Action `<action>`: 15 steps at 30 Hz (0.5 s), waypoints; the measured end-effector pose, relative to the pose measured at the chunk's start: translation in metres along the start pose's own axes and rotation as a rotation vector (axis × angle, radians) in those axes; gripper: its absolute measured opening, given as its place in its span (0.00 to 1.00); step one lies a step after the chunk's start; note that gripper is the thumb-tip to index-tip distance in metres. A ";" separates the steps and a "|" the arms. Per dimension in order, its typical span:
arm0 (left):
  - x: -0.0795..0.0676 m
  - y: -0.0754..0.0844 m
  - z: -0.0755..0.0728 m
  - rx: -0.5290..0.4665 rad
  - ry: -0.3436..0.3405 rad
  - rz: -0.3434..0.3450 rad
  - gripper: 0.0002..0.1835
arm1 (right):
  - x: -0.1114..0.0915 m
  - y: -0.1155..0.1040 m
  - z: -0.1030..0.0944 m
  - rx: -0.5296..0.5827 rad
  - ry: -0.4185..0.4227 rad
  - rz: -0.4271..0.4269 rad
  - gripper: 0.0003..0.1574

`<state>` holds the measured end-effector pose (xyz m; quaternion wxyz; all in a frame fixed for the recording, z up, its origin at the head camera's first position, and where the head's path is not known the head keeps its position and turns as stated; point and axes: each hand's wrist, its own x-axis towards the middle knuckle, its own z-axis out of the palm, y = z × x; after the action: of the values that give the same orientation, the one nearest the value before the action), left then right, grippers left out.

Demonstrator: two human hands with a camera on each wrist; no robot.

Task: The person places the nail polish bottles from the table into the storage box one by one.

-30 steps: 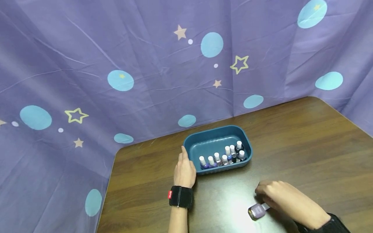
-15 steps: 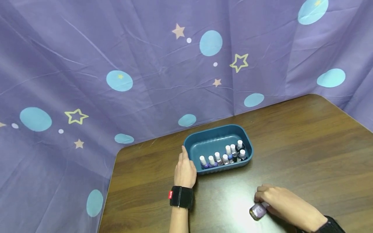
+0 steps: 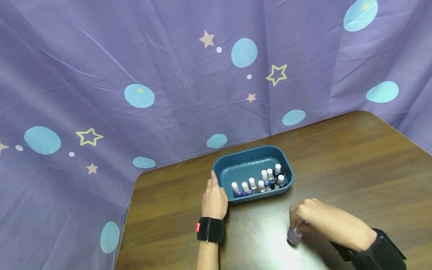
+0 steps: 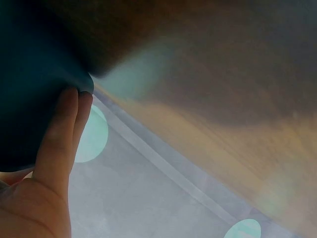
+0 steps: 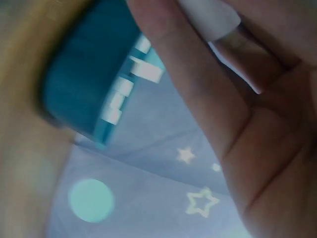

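Note:
My left hand (image 3: 215, 200) rests against the left end of a dark teal plastic bin (image 3: 249, 159), its index finger pointing along the rim. In the left wrist view, straight fingers (image 4: 58, 136) lie along the bin's outer wall. Several nail polish bottles (image 3: 252, 185) with white caps stand in the bin along its front and right sides. My right hand (image 3: 315, 219), at the lower right of the head view, pinches a mauve nail polish bottle (image 3: 294, 237). Its white cap (image 5: 213, 17) sits between thumb and fingers in the right wrist view, and the bottle's body hangs downward, slightly tilted.
A brown wood-grain table (image 3: 354, 168) carries the bin near its back edge. Behind and to the left hangs a purple curtain (image 3: 182, 75) with stars and pale blue dots. Black straps (image 3: 210, 229) circle both wrists.
My right hand has taken hold of the mauve nail polish bottle by its cap, swung it from lying to nearly upright, and moved slightly forward. The left hand and bin have stayed put.

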<state>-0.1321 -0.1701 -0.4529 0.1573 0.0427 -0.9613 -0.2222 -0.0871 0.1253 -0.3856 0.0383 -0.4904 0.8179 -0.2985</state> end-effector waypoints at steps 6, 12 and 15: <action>-0.003 -0.002 -0.002 0.003 -0.013 -0.018 0.32 | 0.024 -0.005 -0.021 -0.041 0.101 0.008 0.14; -0.003 -0.002 -0.004 0.006 -0.010 -0.017 0.32 | 0.033 -0.010 -0.032 -0.082 0.187 0.075 0.15; -0.001 0.000 -0.003 0.017 -0.004 -0.003 0.32 | 0.036 -0.009 -0.035 -0.123 0.237 0.074 0.16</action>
<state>-0.1305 -0.1716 -0.4504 0.1545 0.0447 -0.9634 -0.2142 -0.1112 0.1080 -0.3439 -0.0778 -0.4229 0.8509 -0.3017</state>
